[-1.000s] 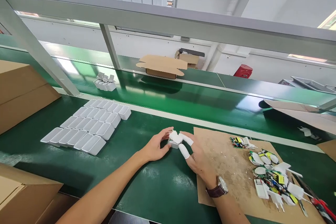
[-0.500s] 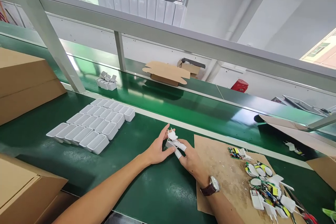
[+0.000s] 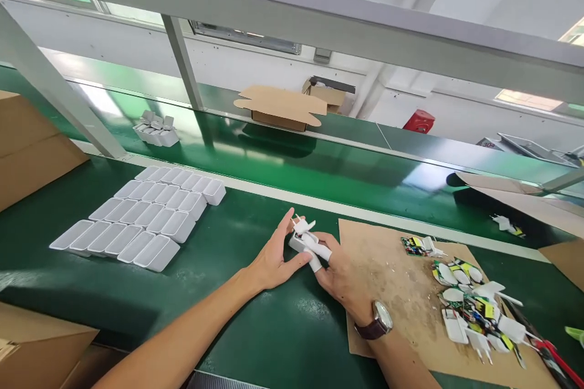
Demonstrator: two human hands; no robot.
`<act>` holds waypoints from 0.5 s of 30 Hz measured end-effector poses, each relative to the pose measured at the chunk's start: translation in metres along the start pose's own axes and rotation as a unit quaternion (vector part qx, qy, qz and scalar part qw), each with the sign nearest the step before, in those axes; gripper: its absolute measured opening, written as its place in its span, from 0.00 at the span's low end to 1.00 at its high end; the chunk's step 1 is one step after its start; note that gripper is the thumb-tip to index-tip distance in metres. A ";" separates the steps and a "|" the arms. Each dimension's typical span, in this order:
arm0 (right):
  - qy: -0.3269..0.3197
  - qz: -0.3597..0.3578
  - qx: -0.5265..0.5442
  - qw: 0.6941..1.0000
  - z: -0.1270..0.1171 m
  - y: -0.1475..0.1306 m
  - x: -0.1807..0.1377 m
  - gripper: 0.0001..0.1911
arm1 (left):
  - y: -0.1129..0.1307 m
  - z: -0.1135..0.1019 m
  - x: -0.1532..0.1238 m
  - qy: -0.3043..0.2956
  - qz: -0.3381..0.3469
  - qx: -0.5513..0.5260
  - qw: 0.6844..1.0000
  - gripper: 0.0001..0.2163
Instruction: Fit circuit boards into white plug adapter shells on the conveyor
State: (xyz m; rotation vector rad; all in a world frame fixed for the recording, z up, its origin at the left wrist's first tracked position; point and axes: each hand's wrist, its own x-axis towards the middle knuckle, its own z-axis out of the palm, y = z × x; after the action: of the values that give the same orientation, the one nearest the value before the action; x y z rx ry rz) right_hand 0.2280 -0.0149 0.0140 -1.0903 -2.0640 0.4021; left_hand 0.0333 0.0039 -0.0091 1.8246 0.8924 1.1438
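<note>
White case (image 3: 297, 244) with plug (image 3: 302, 227) tilted at its top: between both hands, over worktop (image 3: 255, 334). Left hand (image 3: 274, 261) clamped on case. Right hand (image 3: 340, 270): covered fingers (image 3: 322, 249) touching it, can't tell if pinching. Cardboard (image 3: 383, 292) on the right carries boards (image 3: 474, 310); rows of white shells (image 3: 141, 214) on the left.
</note>
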 end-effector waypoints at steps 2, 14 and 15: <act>-0.016 0.023 0.003 1.000 -0.003 -0.002 0.001 0.18 | -0.001 0.000 0.000 0.022 0.026 0.016 0.999 0.42; -0.055 0.029 -0.008 0.998 0.006 0.001 -0.001 0.24 | 0.004 -0.002 0.008 0.104 -0.071 0.004 0.992 0.13; -0.047 0.036 0.002 0.998 0.006 0.001 -0.001 0.23 | 0.004 -0.002 0.008 0.112 -0.083 -0.005 0.990 0.12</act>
State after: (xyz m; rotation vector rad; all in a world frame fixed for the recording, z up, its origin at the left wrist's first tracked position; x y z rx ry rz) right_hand 0.2247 -0.0145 0.0091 -1.1671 -2.1090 0.5010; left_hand 0.0353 0.0099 -0.0020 1.6006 1.1419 1.2601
